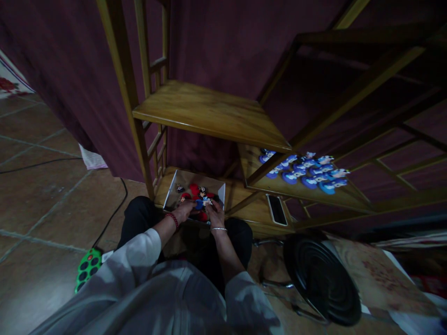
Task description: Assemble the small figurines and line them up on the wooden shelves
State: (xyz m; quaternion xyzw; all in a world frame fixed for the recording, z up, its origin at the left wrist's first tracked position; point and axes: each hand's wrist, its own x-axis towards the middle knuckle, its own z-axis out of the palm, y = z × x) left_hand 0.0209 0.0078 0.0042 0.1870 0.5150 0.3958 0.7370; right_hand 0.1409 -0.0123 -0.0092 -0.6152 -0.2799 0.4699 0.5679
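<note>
A small figurine (207, 201) with a blue round base is held over an open white box (170, 188) on the low shelf. My left hand (185, 211) is closed at the blue base. My right hand (215, 214) grips the white and blue figure from the other side. Below and around them in the box lie several red and black figurines (194, 188). A small dark figurine (179, 187) sits near the box's left end. My hands cover part of the box's front.
Several blue and white figurines (310, 172) stand in rows on a shelf to the right. An empty-looking white tray (277, 209) with a dark inside lies below them. A wooden shelf board (209, 111) juts out above the box. A black round stool (321, 279) and a green power strip (89, 267) flank me.
</note>
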